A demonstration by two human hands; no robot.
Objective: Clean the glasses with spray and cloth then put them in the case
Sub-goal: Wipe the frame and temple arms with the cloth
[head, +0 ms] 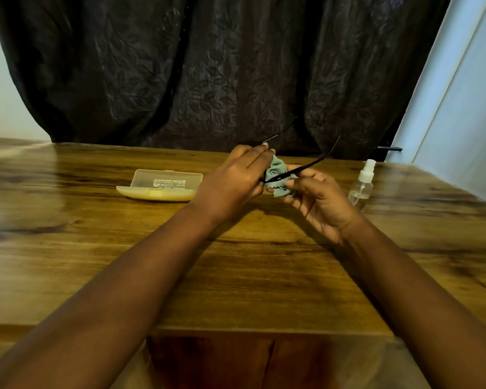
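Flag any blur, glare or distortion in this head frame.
Head view: dim, warm light; table smeared by blur at the left edge; wide-angle bending at the borders; soft sheen on the wood near the case; glasses temples thin against the dark curtain.

Open case (159, 186) left of centre on counter (96, 248), spray bottle (361, 186) right; bare wood between and in front, curtain (208, 66) closing off the back.

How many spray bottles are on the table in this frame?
1. The clear spray bottle stands upright on the table, just beyond the right hand. Nothing suggests another, though the hands could hide small items.
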